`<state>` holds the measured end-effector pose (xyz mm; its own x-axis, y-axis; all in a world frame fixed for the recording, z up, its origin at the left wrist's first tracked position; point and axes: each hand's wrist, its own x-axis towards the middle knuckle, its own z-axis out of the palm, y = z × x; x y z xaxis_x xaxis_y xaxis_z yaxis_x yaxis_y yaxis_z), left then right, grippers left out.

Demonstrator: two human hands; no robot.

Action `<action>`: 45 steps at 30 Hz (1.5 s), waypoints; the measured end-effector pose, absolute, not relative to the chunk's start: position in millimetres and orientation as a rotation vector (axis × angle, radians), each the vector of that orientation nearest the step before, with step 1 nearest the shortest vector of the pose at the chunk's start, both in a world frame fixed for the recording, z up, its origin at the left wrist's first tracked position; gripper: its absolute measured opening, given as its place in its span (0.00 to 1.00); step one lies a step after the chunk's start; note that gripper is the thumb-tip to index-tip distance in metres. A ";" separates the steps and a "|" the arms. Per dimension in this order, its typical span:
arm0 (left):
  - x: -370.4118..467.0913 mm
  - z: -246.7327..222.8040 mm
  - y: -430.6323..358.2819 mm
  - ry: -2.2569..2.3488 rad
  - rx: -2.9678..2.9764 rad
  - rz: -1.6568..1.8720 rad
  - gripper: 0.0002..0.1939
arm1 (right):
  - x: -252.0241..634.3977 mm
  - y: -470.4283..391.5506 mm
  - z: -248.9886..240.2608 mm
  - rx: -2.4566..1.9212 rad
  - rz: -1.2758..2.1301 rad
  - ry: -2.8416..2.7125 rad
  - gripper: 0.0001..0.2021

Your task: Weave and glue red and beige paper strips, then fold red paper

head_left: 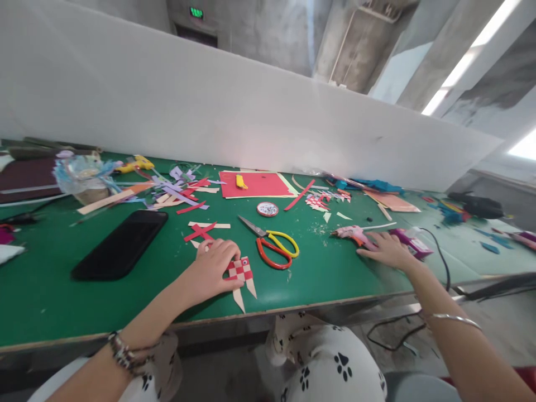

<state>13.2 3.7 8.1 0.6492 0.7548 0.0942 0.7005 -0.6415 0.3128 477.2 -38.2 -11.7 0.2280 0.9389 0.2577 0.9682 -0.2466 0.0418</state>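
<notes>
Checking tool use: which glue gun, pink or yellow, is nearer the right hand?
The pink glue gun, lying at the right hand; the yellow glue gun lies far back left.

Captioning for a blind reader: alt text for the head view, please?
A person's left hand holds a checkered red-and-cream paper piece with a small eye on a green table, while the open right hand is at a pink glue gun. Red-and-yellow-handled metal scissors lie between them; a black phone lies at left.

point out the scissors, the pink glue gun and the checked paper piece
Scissors point(262, 233), head view: on the pivot.
Pink glue gun point(352, 231), head view: on its body.
Checked paper piece point(240, 270), head view: on its red-and-pale squares.
</notes>
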 end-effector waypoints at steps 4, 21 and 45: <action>13.3 12.8 -0.5 1.168 2.404 0.314 0.12 | 394.0 -56.6 30.6 -2.032 -0.487 -1.775 0.26; 3.9 16.8 -3.4 0.935 2.415 0.581 0.20 | 177.7 -51.9 18.7 -1.152 0.734 -1.610 0.04; 6.4 21.9 -12.5 0.700 3.074 1.163 0.13 | 191.1 -69.5 10.7 -1.140 -0.437 -1.817 0.05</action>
<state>6.4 -12.5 21.9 0.6775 0.3015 0.6709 0.4514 -0.8906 -0.0556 191.1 -69.5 10.7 -0.1516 0.5200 0.8406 0.8453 0.5090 -0.1624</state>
